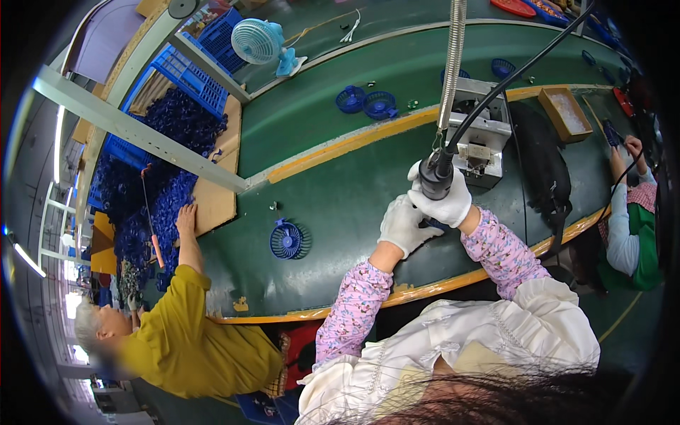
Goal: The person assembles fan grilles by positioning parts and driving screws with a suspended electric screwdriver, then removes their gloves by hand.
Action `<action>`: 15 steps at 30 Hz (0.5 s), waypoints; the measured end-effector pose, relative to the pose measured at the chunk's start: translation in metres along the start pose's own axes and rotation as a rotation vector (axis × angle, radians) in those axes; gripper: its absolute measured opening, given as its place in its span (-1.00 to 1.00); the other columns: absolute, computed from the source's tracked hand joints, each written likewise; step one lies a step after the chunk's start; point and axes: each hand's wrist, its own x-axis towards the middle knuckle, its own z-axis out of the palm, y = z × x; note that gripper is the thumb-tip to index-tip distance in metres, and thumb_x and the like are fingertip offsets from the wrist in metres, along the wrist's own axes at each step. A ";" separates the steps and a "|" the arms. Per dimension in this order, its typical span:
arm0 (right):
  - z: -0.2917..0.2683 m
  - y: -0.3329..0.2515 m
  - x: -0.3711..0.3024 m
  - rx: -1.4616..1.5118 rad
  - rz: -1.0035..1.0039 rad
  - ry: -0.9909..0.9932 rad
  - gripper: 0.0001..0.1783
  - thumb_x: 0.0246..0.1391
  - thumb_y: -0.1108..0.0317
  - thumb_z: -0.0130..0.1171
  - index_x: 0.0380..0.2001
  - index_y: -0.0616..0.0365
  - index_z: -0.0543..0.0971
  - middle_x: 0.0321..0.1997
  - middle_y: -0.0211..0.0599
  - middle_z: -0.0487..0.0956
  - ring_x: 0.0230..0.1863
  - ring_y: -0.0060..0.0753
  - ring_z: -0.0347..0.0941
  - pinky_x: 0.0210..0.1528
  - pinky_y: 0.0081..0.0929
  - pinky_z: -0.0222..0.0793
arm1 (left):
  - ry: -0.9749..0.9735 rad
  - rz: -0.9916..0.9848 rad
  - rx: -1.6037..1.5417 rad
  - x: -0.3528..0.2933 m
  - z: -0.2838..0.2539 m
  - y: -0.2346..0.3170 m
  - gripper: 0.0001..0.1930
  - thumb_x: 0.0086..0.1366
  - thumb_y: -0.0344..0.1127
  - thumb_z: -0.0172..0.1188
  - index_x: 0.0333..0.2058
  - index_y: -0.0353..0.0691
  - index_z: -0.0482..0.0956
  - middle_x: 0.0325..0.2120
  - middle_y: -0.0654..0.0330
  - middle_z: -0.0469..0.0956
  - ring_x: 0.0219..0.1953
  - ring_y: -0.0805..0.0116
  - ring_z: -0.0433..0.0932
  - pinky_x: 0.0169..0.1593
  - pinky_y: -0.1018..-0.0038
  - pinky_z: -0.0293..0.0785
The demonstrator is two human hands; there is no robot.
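Note:
My right hand [453, 204], in a white glove, is wrapped round a black electric screwdriver [435, 178] that hangs from a coiled spring [451, 71]. Just below it, my gloved left hand [402, 227] grips a dark blue plastic part [435, 224] at the table's near side. Most of that part and the driver's tip are hidden by the gloves. To the left on the green table [347, 234] lies a round blue fan cage [285, 239] with a small piece beside it.
A metal fixture [482, 138] stands beyond my hands, with a black bag [542, 163] and a box of small parts [564, 113] to its right. Blue fan cages [380, 105] sit on the far belt. Co-workers are at both sides; blue parts [152, 205] are heaped at left.

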 end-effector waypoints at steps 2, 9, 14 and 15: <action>-0.001 -0.003 0.002 0.007 -0.016 -0.032 -0.74 -0.21 0.58 0.21 -0.34 0.21 0.47 -0.47 -0.48 0.46 -0.45 -0.69 0.37 -0.35 -0.65 0.33 | 0.007 -0.006 -0.022 0.001 -0.002 0.001 -0.64 -0.23 -0.11 0.41 -0.43 -0.14 0.61 -0.33 0.10 0.51 -0.19 0.09 0.43 -0.10 0.26 0.34; -0.005 -0.006 -0.001 -0.011 -0.016 -0.111 -0.75 -0.23 0.58 0.23 -0.38 0.18 0.46 -0.43 -0.46 0.44 -0.41 -0.66 0.36 -0.33 -0.65 0.31 | -0.041 -0.028 -0.011 -0.001 -0.003 0.006 -0.51 -0.22 -0.12 0.41 -0.28 -0.20 0.55 -0.29 0.06 0.52 -0.13 0.05 0.43 -0.04 0.26 0.33; -0.004 0.002 -0.004 -0.012 -0.074 -0.073 -0.75 -0.22 0.61 0.20 -0.39 0.18 0.45 -0.43 -0.46 0.43 -0.42 -0.66 0.36 -0.34 -0.65 0.31 | -0.022 -0.021 -0.017 0.000 -0.003 0.004 -0.51 -0.22 -0.10 0.42 -0.29 -0.21 0.54 -0.28 0.07 0.50 -0.13 0.05 0.42 -0.03 0.27 0.33; -0.004 0.002 -0.003 -0.008 -0.074 -0.071 -0.75 -0.22 0.60 0.20 -0.38 0.18 0.45 -0.43 -0.46 0.43 -0.42 -0.66 0.36 -0.34 -0.66 0.31 | -0.022 -0.021 -0.018 0.001 -0.004 0.005 -0.51 -0.22 -0.10 0.42 -0.29 -0.21 0.54 -0.28 0.07 0.50 -0.13 0.05 0.42 -0.03 0.27 0.33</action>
